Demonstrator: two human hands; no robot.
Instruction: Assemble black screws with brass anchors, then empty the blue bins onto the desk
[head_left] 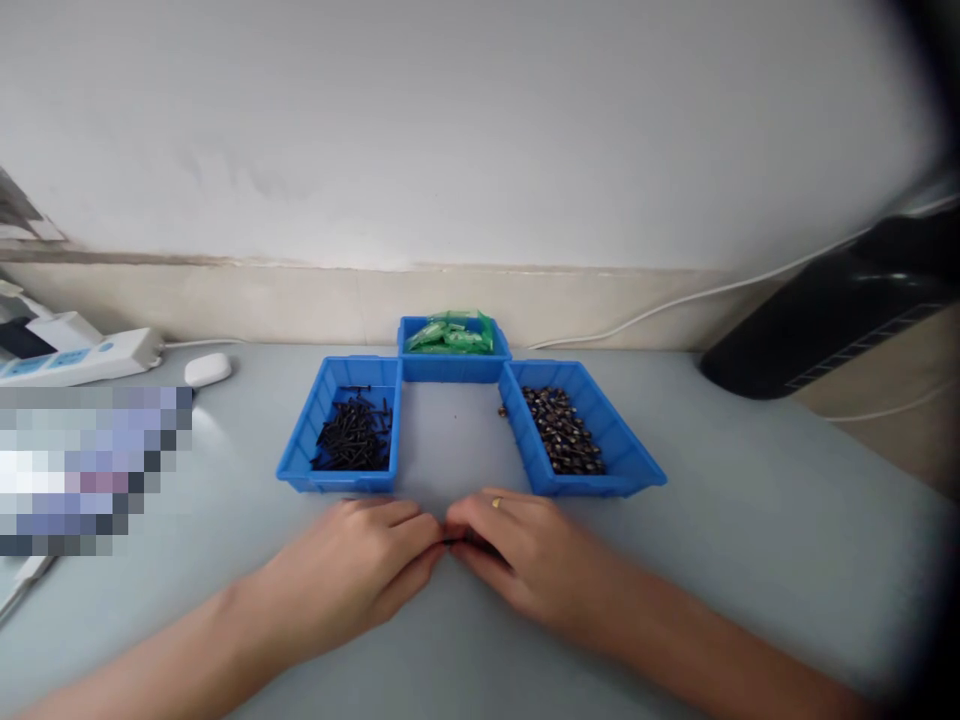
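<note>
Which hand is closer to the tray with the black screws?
Left. The left hand rests just below the tray of black screws; the right hand sits nearer the other tray.

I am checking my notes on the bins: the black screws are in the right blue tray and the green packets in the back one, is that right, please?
Not quite. The head view shows the black screws in the left tray; the right tray holds small brownish pieces. The green packets are indeed in the back tray.
</note>
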